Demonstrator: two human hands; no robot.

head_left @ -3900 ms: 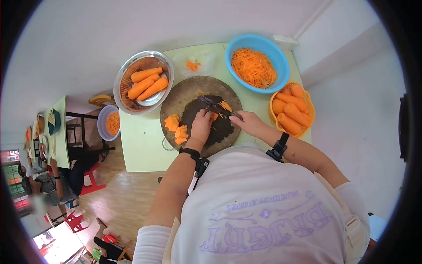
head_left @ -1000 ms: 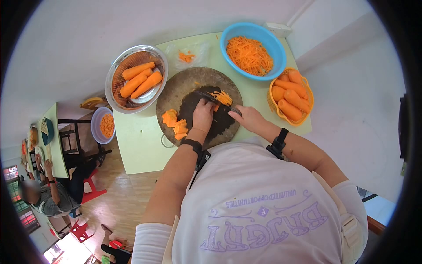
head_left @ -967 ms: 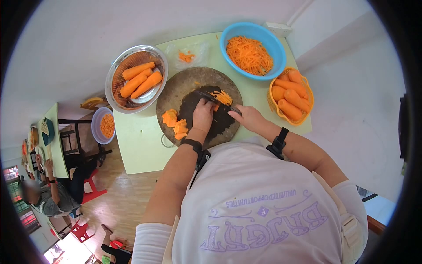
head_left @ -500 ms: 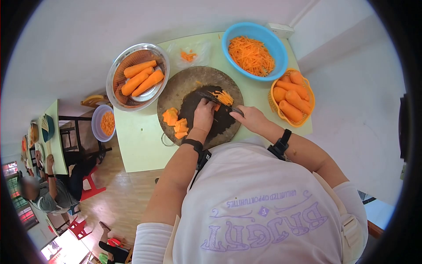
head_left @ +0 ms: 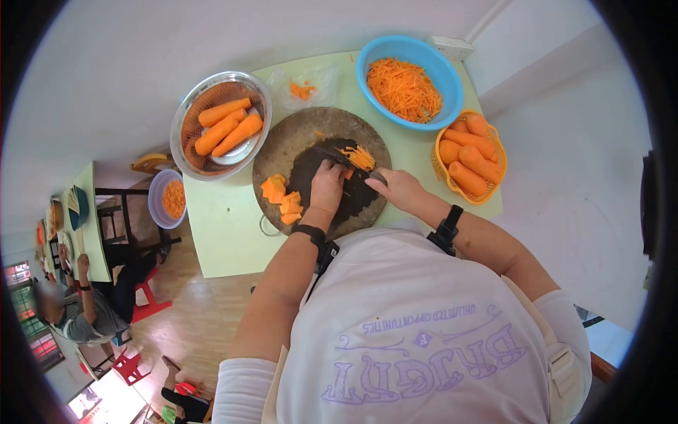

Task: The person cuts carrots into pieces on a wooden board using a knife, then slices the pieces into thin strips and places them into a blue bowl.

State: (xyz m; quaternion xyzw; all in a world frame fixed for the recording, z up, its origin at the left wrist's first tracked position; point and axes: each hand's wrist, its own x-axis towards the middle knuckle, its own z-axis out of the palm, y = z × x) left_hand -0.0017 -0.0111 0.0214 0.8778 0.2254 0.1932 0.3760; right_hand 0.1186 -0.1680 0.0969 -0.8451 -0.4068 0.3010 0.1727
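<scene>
On the round cutting board (head_left: 282, 134), my right hand (head_left: 397, 189) grips the handle of a dark knife (head_left: 330, 153). My left hand (head_left: 328, 185) presses bent fingers on a small carrot piece (head_left: 349, 174) beside the blade. Thin carrot shreds (head_left: 360, 157) lie on the far side of the knife. To the left of my left hand, carrot slices (head_left: 274, 189) rest in small stacks on the board.
A steel bowl (head_left: 185, 152) of peeled carrots stands left of the board, near a plastic bag (head_left: 323, 79) with carrot bits. A blue basin (head_left: 452, 85) of shreds and a yellow basket (head_left: 500, 152) of carrots stand right. A person (head_left: 95, 314) sits at another table far left.
My right hand and the knife handle have shifted slightly to the left. My left hand stays nearly in place on the carrot piece. The seated person's arm has moved a little.
</scene>
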